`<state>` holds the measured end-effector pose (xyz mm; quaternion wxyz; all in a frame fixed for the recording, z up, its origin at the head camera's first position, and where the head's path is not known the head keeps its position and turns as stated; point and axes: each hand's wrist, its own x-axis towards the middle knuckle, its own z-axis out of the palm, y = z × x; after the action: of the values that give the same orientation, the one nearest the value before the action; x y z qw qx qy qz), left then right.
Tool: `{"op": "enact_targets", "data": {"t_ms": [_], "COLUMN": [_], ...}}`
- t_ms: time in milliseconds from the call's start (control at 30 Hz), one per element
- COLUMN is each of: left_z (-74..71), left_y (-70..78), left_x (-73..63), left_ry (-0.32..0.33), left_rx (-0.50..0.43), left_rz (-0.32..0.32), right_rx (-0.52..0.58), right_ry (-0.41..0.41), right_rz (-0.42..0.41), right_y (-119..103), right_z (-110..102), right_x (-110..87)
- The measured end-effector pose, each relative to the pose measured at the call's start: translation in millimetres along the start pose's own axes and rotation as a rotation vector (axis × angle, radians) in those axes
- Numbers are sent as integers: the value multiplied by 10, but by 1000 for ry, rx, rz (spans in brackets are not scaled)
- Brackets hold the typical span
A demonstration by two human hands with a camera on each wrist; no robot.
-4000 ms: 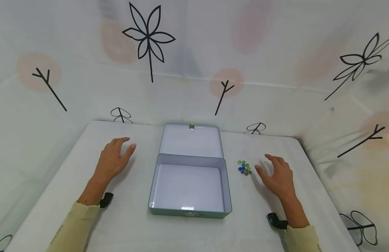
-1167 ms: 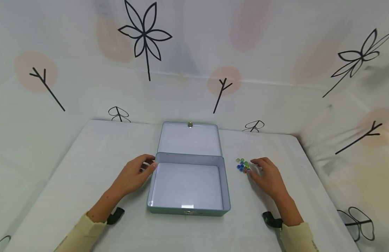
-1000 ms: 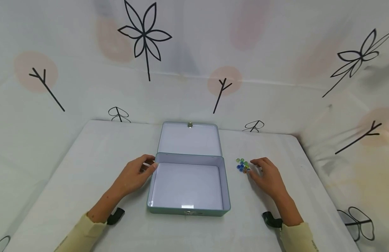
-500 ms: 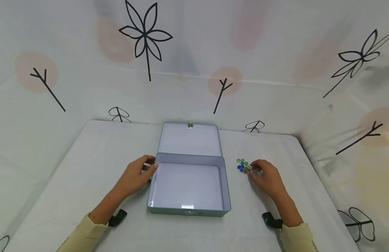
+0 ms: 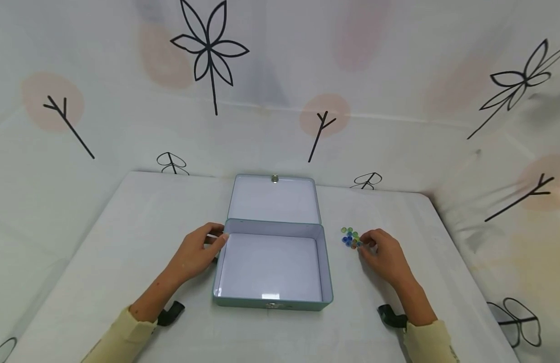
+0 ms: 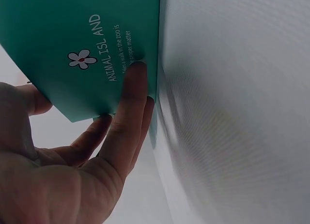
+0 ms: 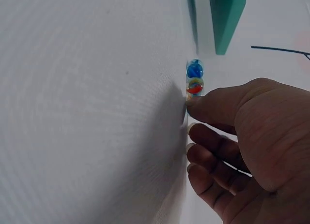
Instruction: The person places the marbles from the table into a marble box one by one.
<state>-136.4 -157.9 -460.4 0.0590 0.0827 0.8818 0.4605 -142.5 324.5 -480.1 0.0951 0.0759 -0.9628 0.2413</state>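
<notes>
A green tin box (image 5: 273, 304) with a pale inside stands mid-table, its hinged lid (image 5: 274, 200) folded back. At the box's left wall, my left hand (image 5: 193, 254) holds on, thumb over the rim and fingers against the outside; the left wrist view shows white lettering and a flower on that wall (image 6: 53, 35). Right of the box lies a cluster of glass marbles (image 5: 350, 236), blue, green, yellow and orange. My right hand (image 5: 386, 257) is at the cluster's right edge, thumb and forefinger pinching a bluish marble, largely hidden by the thumb in the right wrist view.
A white cloth covers the table (image 5: 271, 338). Behind and beside it hangs a white curtain (image 5: 271, 136) with printed flowers and twigs. A dark strap piece (image 5: 171, 313) sits at the left wrist and another (image 5: 391, 316) at the right.
My left hand has moved right, from above the table to the box wall. My right hand has come left and down to the marbles, and its forefinger has closed toward the thumb. The box stays put.
</notes>
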Motion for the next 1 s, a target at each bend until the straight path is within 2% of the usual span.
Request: {"op": "enact_targets", "data": {"t_ms": [1000], "left_z": [3], "left_y": [1], "left_x": [-1], "left_ry": [-6], "left_rx": [-1], "left_rz": [-3], "right_rx": [16], "right_ry": [-8], "right_rz": [0], "right_y": [-19], "right_z": [5], "right_x": [7]}}
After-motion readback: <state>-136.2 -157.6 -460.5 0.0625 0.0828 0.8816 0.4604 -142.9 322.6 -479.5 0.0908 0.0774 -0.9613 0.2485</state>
